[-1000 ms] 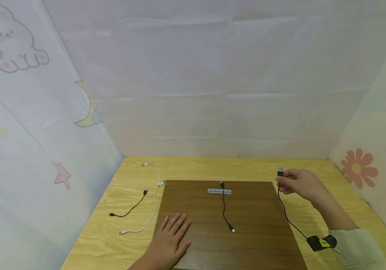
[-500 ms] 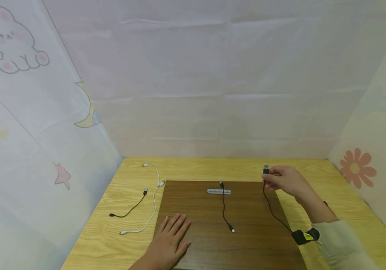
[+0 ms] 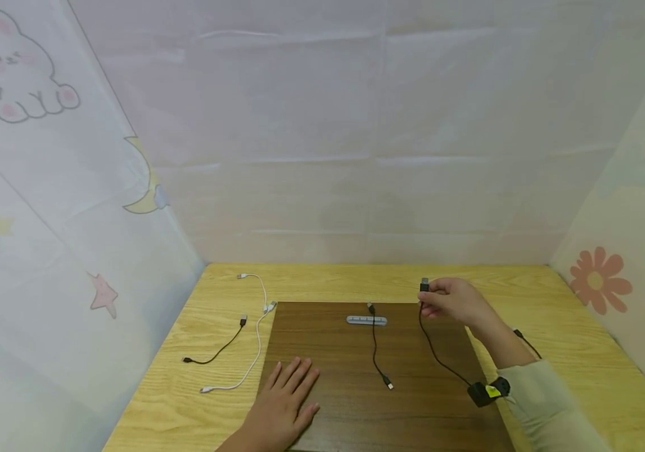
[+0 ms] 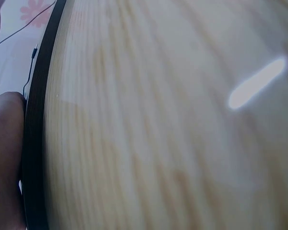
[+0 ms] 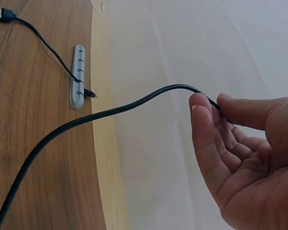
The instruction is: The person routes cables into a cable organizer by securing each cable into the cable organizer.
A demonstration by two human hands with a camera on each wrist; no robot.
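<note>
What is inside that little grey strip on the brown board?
A black cable runs through one slot of the grey strip, its ends showing on either side. Whatever lies beneath the strip, against the brown board, is covered.

Looked soft and kinda dim in the head view, pretty evenly lit. Caught a blown-out streak of glare off the surface (image 4: 149, 143) in the left wrist shot, blurry too. Came out way crisper from the right wrist.

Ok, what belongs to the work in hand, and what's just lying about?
Seemingly in use: right hand, held black cable, left hand, brown board, grey clip strip, black cable crossing it.

Apparently lying about: left black cable, right black cable, shorter white cable, longer white cable.
</note>
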